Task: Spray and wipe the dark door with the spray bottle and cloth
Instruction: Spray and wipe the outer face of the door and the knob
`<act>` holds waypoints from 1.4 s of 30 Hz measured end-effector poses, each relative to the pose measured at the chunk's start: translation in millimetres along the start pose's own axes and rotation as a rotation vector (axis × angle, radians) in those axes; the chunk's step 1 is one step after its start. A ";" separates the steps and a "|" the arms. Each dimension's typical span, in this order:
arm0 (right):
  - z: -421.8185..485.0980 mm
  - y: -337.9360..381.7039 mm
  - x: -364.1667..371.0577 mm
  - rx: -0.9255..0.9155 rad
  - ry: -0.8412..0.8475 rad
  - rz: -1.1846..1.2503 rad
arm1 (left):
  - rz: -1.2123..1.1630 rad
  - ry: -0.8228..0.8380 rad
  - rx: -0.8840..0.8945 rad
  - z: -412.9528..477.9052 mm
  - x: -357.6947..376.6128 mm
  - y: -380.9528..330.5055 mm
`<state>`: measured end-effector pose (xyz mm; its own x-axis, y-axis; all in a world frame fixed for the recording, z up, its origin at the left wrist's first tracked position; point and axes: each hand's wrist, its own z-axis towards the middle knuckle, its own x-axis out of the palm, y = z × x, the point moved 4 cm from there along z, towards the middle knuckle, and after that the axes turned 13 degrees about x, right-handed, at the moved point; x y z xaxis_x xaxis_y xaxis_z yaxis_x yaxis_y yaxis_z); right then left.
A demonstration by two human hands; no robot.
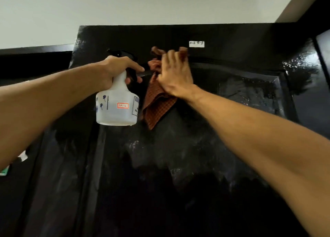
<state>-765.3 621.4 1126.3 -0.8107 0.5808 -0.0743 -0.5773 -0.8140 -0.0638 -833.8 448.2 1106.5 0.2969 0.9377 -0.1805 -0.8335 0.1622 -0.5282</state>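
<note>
Mid-task. Left hand [116, 67] grips spray bottle [117, 108], raised. Right hand [175, 79] presses brown cloth [157, 102] against dark door [178, 156] near top. Upper panels wet-streaked; lower door likely unwiped.

Spray bottle [117, 108]: small white sticker [122, 105] with red border, handwritten "SP-2". Boxed printed label [136, 105] on the bottle's right side, mostly turned away, starts with "K", rest unreadable. Dark door [178, 156]: white tag [196, 43] near the top edge, handwritten characters, blurred, not legible.
</note>
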 end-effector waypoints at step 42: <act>-55.7 -390.2 -8.3 0.111 -0.101 0.149 | -0.123 0.141 0.080 -10.0 282.7 -111.9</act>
<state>-527.9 934.7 1096.4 -0.8901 0.4549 0.0262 -0.4533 -0.8899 0.0512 -651.9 692.1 1106.4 0.4563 0.8580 -0.2357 -0.8197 0.3023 -0.4866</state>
